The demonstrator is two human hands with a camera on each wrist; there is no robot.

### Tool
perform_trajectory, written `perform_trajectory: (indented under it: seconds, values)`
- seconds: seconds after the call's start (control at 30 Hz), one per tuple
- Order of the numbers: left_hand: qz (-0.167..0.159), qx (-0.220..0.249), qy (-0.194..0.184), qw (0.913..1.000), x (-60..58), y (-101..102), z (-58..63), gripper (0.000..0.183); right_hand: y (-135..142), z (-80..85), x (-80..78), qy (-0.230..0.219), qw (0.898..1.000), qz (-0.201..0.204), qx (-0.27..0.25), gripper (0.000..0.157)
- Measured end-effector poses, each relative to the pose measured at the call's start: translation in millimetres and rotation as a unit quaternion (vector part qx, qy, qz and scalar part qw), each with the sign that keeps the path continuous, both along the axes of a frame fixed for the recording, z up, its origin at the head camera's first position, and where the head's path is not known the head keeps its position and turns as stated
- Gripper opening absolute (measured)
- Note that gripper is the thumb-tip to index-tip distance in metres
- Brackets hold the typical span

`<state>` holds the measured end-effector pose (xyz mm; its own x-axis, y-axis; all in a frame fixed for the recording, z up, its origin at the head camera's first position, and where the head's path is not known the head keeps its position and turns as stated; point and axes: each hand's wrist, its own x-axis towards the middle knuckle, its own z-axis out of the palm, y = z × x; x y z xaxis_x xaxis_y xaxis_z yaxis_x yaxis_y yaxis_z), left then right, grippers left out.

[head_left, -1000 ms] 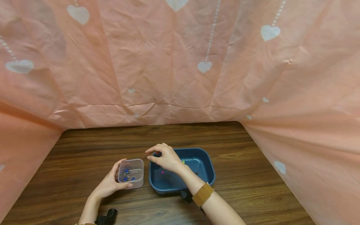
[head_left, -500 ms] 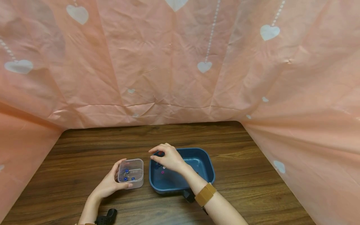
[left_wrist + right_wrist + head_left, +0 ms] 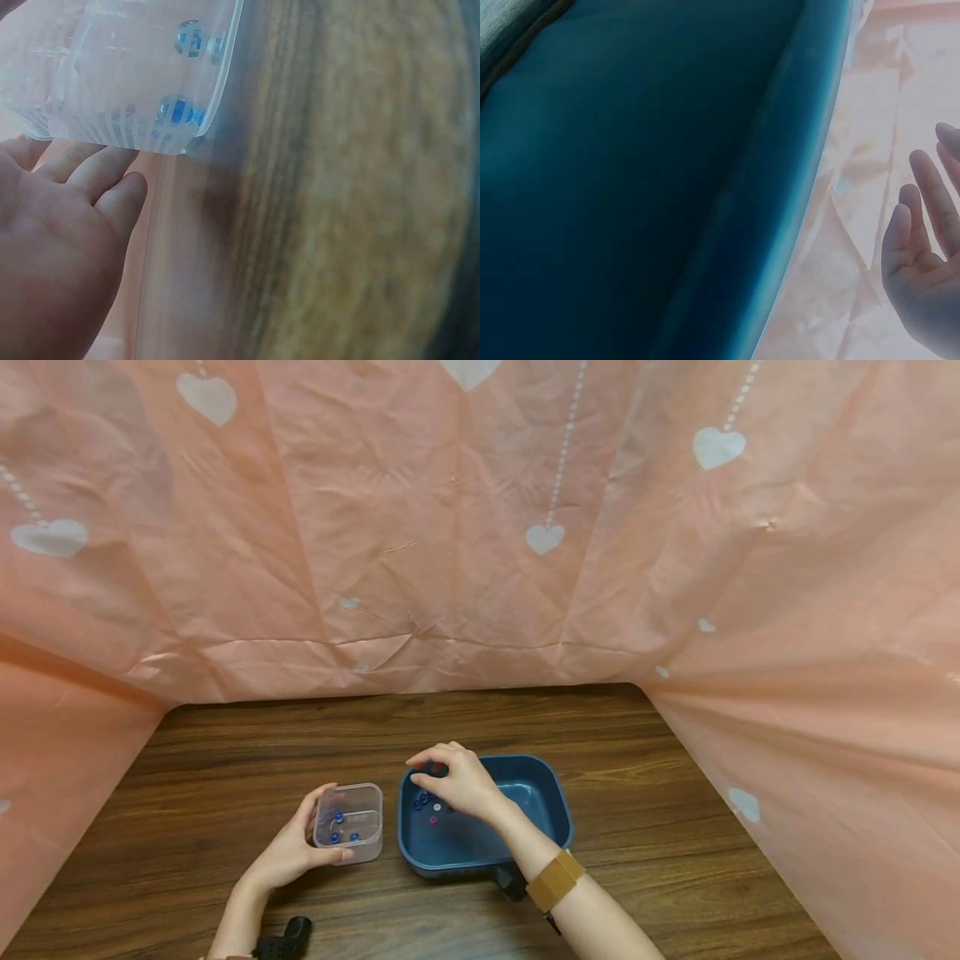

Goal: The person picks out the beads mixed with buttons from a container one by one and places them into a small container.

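Note:
My left hand point(image 3: 288, 852) grips a clear square plastic container point(image 3: 369, 853), thumb along the near side and fingers at the left and far side. Inside it lie several small blue beads point(image 3: 335, 837), also visible through the wall in the left wrist view. Over the left half of a dark blue rectangular basin point(image 3: 468, 847) hovers my right hand point(image 3: 461, 785), thumb and index finger spread apart with nothing between them. Below its fingertips, a cluster of blue beads point(image 3: 423, 798), a white bead point(image 3: 437, 807) and a pink ring point(image 3: 432, 820) lie on the basin floor. Something red point(image 3: 437, 768) shows between thumb and index.
Both things stand side by side on a brown wood-grain table point(image 3: 645, 835), with a narrow gap between them. A pink curtain point(image 3: 465, 568) with white hearts surrounds the table at the back and sides. A black wrist camera point(image 3: 285, 939) sits beneath the left forearm.
My right hand has drifted a little to the right over the basin, uncovering the blue beads and the white bead at its left. The left hand and the container have stayed put.

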<state>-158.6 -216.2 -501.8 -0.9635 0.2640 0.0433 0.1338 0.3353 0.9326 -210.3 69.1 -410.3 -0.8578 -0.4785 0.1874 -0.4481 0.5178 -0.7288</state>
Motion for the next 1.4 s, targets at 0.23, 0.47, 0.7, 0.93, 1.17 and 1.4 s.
perform_trajectory:
  seconds: [0.23, 0.47, 0.7, 0.93, 1.17, 1.4]
  values:
    - [-0.003, 0.003, 0.003, 1.0, 1.2, 0.0, -0.5, 0.098, 4.9, -1.0, -1.4, -0.011, 1.0, -0.002, -0.005, 0.024]
    - [-0.001, 0.001, 0.003, 1.0, 1.5, 1.3, 0.8, 0.099, 10.3, -3.7, -1.3, -0.008, 1.0, -0.007, -0.003, 0.024]
    - [0.003, 0.0, 0.0, 1.0, 3.1, 1.9, 1.8, 0.099, 14.3, -6.4, -2.2, -0.006, 1.0, -0.003, -0.017, 0.024]
    - [0.004, 0.0, -0.001, 1.0, 4.5, 2.5, 1.8, 0.099, 16.8, -6.9, -1.5, -0.003, 1.0, -0.005, -0.015, 0.023]
    - [0.009, -0.003, -0.004, 0.9999, 4.9, 3.3, 2.5, 0.1, 20.8, -7.5, -0.9, 0.0, 1.0, -0.015, -0.007, 0.024]
    - [0.009, -0.006, -0.009, 0.9999, 5.8, 3.9, 2.9, 0.1, 27.1, -11.9, -2.1, -0.006, 1.0, -0.022, -0.001, 0.023]
